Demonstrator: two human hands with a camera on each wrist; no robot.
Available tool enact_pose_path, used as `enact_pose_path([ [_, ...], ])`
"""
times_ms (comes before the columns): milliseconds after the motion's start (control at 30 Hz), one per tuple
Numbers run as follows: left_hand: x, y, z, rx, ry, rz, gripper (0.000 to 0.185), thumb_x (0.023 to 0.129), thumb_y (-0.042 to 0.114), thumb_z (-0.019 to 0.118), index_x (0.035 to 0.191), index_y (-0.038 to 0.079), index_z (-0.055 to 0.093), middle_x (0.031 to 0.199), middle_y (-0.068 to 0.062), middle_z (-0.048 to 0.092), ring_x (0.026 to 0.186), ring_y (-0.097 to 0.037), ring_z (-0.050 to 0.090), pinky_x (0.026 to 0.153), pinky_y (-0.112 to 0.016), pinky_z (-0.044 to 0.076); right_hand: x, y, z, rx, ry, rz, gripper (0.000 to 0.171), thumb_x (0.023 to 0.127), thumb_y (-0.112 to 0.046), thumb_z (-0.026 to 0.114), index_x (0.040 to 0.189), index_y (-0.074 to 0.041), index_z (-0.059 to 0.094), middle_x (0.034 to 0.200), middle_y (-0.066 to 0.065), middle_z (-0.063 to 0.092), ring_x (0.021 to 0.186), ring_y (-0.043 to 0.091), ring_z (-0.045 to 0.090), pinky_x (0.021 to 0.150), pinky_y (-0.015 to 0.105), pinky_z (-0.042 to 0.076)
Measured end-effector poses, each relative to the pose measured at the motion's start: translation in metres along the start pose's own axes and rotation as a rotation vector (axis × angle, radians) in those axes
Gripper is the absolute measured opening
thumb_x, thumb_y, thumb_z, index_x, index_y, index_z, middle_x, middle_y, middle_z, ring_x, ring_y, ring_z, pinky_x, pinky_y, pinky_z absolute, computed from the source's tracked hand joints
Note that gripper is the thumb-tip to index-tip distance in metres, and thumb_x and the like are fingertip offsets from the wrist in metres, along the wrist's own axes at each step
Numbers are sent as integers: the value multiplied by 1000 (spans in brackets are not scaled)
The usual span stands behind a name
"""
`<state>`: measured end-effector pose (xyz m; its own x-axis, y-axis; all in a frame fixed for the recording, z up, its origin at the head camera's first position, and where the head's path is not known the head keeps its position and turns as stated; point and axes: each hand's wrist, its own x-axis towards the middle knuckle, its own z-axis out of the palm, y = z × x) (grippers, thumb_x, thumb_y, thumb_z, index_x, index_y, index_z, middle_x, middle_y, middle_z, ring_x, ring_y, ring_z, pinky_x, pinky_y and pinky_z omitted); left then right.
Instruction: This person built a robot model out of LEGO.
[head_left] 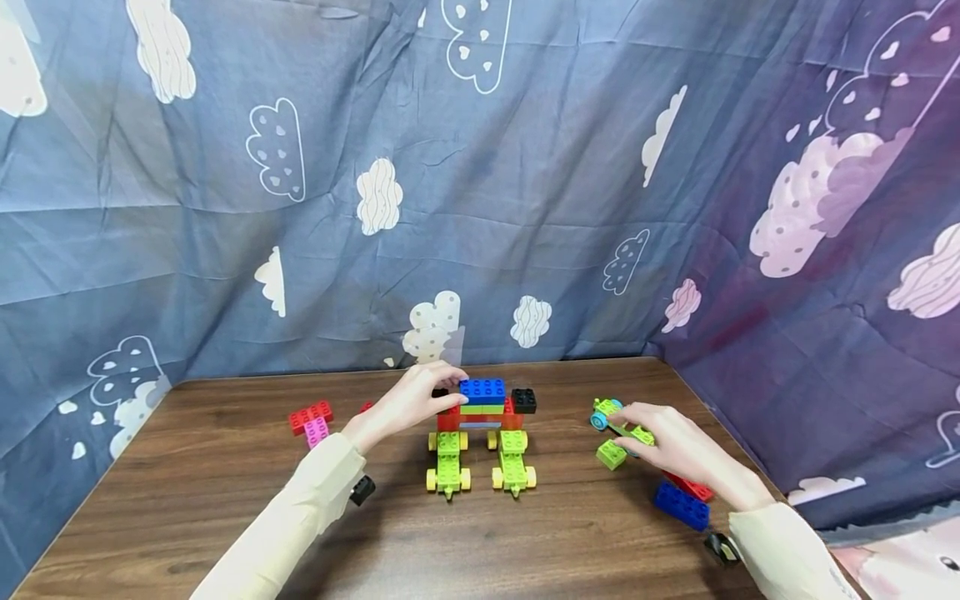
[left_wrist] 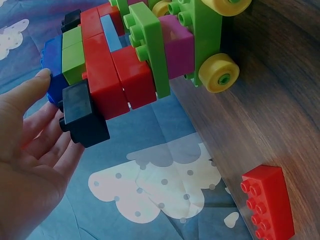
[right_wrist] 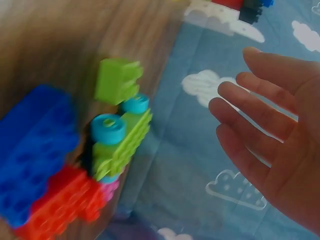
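My left hand (head_left: 420, 398) pinches the left end of a blue brick (head_left: 482, 388), thumb on one side and fingers on the other. That brick lies on top of a lime layer (head_left: 482, 409) and red bricks (left_wrist: 102, 67), with a black brick (head_left: 524, 401) at the right end and another black brick (left_wrist: 84, 114) at the left. Below them stand two lime wheeled bases (head_left: 448, 471) with yellow wheels. Over at the right, my right hand (head_left: 667, 433) hovers with relaxed fingers, holding nothing, above a lime wheeled base (right_wrist: 125, 142) with turquoise wheels.
Beside the turquoise-wheeled base lies a small lime brick (head_left: 611, 454). Nearer are a blue brick (head_left: 682, 505) and a red brick (head_left: 693, 487). On the left lie a red brick (head_left: 311, 417), a pink brick (head_left: 317, 431) and a black piece (head_left: 362, 490). Patterned cloth (head_left: 480, 208) hangs behind the table.
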<state>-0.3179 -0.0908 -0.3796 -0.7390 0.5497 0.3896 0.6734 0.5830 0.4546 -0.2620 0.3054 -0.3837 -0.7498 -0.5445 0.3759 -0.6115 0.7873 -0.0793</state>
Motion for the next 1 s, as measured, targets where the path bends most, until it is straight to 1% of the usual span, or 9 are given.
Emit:
enact_pose_path([
  [100, 1, 0, 0, 1, -3, 3, 31, 92, 23, 71, 117, 7, 68, 112, -7, 71, 99, -19, 67, 91, -35, 56, -15, 6, -1, -23, -13, -3, 20, 83, -20, 79, 101, -16, 73, 97, -5, 75, 88, 12, 70, 77, 36, 58],
  [233, 1, 0, -1, 3, -4, 4, 31, 92, 23, 71, 118, 7, 68, 112, -7, 71, 99, -19, 67, 91, -35, 56, -31, 14, 0, -28, -24, -45, 20, 79, -16, 81, 96, -15, 72, 92, -5, 74, 81, 8, 67, 70, 30, 55],
  [367, -1, -2, -2, 4, -2, -7, 31, 92, 23, 71, 118, 7, 68, 112, -7, 71, 99, -19, 67, 90, -36, 56, -43, 20, 3, 24, -92, -33, 23, 77, -13, 81, 97, -11, 71, 90, 0, 73, 77, 7, 64, 66, 28, 53],
  [467, -2, -3, -2, 5, -4, -9, 31, 92, 23, 71, 118, 7, 68, 112, -7, 71, 100, -19, 67, 91, -36, 56, -51, 23, 9, 71, -147, -9, 24, 76, -12, 82, 97, -8, 70, 88, 0, 71, 74, 4, 60, 63, 24, 51],
  [533, -2, -3, -2, 4, -5, -7, 31, 92, 23, 70, 118, 7, 68, 112, -7, 71, 100, -19, 67, 91, -36, 56, -56, 25, 13, 93, -163, -13, 26, 74, -11, 83, 96, -7, 70, 88, -1, 70, 74, 3, 59, 63, 24, 50],
  [700, -2, -2, -1, 0, -12, -7, 31, 92, 23, 70, 119, 7, 68, 113, -7, 70, 101, -20, 66, 91, -36, 56, -64, 27, 25, 123, -122, -77, 28, 68, -5, 85, 92, -10, 70, 85, -3, 70, 76, 2, 60, 63, 24, 49],
  [833, -1, -1, -1, 1, -11, -3, 31, 93, 23, 70, 119, 7, 68, 113, -7, 70, 101, -19, 66, 91, -36, 56, -63, 24, 31, 164, -69, -152, 32, 64, 3, 84, 90, -8, 70, 83, -1, 69, 75, 3, 60, 62, 22, 49],
  [933, -1, -1, -1, -5, -9, -2, 30, 92, 23, 70, 118, 7, 68, 113, -7, 70, 101, -19, 66, 91, -36, 56, -61, 20, 33, 195, -57, -191, 33, 65, 5, 83, 93, -7, 70, 85, 0, 70, 76, 4, 62, 63, 21, 51],
  [1000, 0, -1, 0, -10, -14, -3, 31, 92, 23, 70, 119, 7, 68, 113, -7, 70, 101, -19, 66, 91, -36, 56, -60, 18, 31, 195, -65, -187, 32, 67, 3, 83, 95, -7, 69, 87, 0, 71, 79, 5, 63, 65, 23, 53],
])
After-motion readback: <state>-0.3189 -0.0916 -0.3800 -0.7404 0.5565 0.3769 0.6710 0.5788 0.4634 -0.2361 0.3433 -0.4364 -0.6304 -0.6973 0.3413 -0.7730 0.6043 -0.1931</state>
